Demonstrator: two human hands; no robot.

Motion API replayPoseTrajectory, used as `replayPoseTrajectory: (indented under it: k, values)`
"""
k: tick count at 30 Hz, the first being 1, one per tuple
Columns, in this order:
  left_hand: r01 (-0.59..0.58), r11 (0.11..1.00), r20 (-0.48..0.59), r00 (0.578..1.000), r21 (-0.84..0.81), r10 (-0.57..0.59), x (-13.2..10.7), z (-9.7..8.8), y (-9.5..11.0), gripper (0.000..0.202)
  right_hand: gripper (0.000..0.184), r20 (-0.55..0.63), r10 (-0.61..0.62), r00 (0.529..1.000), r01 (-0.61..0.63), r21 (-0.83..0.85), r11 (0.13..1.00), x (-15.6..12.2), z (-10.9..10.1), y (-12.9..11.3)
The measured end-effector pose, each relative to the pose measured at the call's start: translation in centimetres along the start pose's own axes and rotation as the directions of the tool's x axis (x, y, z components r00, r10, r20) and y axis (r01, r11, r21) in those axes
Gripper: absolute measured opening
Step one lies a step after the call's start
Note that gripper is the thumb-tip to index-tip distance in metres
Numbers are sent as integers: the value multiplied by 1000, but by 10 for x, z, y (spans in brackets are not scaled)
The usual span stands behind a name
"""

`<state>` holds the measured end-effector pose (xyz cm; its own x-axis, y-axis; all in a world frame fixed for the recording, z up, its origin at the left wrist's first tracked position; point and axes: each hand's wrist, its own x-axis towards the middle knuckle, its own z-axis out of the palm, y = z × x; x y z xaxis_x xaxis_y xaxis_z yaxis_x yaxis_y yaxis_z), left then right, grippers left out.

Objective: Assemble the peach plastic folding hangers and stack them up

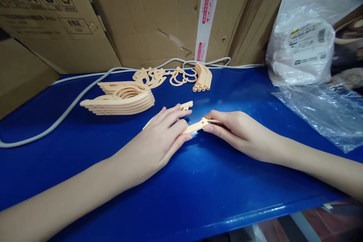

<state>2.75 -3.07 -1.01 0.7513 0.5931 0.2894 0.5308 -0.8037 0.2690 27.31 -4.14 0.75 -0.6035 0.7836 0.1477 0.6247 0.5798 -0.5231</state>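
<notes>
My left hand is closed over a beige plastic hanger part, thumb along its near side. One end of the part, with a small hole, sticks out to the right. Another beige end shows beyond my fingers; whether it belongs to the same part is hidden. My right hand pinches a thin beige rod-like piece between thumb and fingers, its tip against the holed end. Behind my left hand lies a stack of beige hanger parts.
Beige plastic hooks and several curved tube-like pieces lie at the back of the blue table. A white cable winds across the left. Cardboard boxes stand behind. Clear plastic packaging sits at the right.
</notes>
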Motion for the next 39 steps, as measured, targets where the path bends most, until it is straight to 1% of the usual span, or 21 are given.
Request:
replayPoseTrajectory:
  k: [3,5,8,11,15,19,21,23,28,33,36,39]
  values:
    - [-7,1000,3,1000,13,7,-1,1,-1,41,26,-24,-41,999,38,-133,990,-1,3,2]
    - [-13,1000,4,1000,19,13,-1,2,-2,43,28,-58,-119,991,99,-266,959,-2,5,3]
    - [-19,1000,14,1000,24,19,-2,4,-3,42,33,-86,-249,965,180,-477,861,-4,8,3]
    - [-15,1000,28,1000,13,14,-2,4,-3,43,32,-91,-337,937,212,-617,758,-5,9,4]
    - [0,1000,28,1000,2,0,-2,2,-2,45,29,-90,-407,909,218,-730,648,-5,9,3]
    - [-16,1000,32,999,1,15,-2,1,-2,42,31,-102,-415,904,193,-770,608,-4,7,0]
    - [-18,1000,40,999,-6,18,-1,1,-2,40,32,-107,-419,902,196,-763,616,-4,7,-2]
    - [-7,1000,50,999,-17,8,-1,1,-2,38,33,-111,-417,902,208,-736,645,-5,6,-2]
    - [6,999,67,998,-38,-3,-1,-1,-1,37,31,-116,-362,925,221,-612,760,-5,6,1]
    - [29,998,87,996,-53,-25,-1,-1,-1,39,30,-103,-265,959,196,-438,877,-6,5,2]
    - [24,998,99,995,-50,-19,-1,-1,-2,37,31,-99,-254,962,191,-420,887,-6,5,2]
    - [6,999,95,995,-46,-2,0,-1,-2,35,30,-130,-300,945,204,-483,852,-7,6,2]
